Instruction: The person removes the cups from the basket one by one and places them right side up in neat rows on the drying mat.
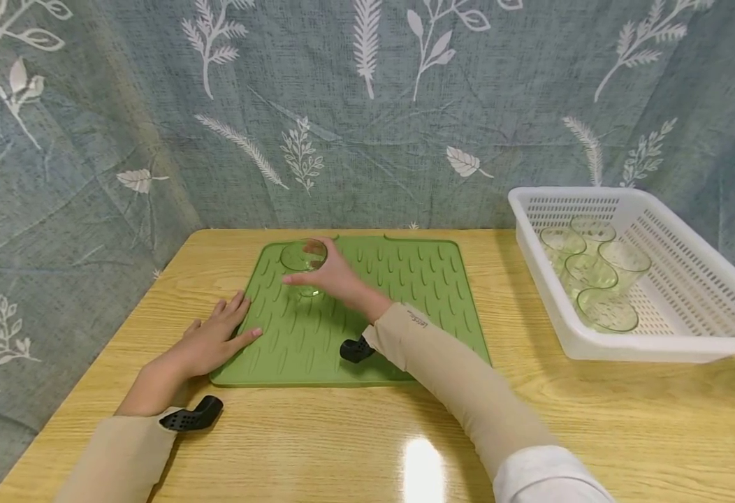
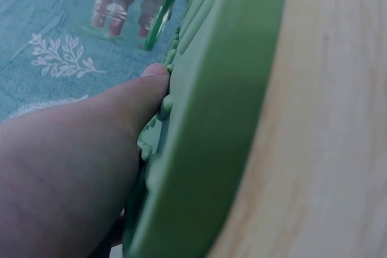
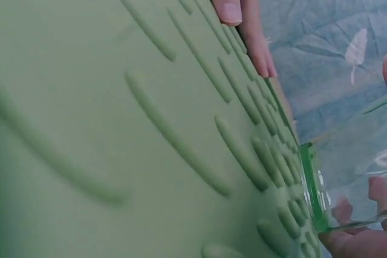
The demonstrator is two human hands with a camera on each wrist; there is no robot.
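A clear, green-tinted drinking glass [image 1: 302, 261] stands upright at the far left part of the green ridged mat [image 1: 418, 293]. My right hand [image 1: 340, 276] grips its side, with thumb and fingers around it. In the left wrist view, fingers show through the wall of the glass [image 2: 115, 7]; its thick base is close to the ridges. The right wrist view catches the base of the glass [image 3: 314, 185] at the right edge. My left hand [image 1: 216, 337] rests with spread, straight fingers on the mat's left edge, its thumb [image 2: 151, 86] lying on the ridges.
A white plastic basket [image 1: 669, 347] with slotted walls sits on the right of the wooden table [image 1: 317, 440]. Several similar glasses [image 1: 606, 309] are gathered on its left side. Behind the table hangs a blue-grey leaf-patterned cloth [image 1: 367, 188], which also covers the left side.
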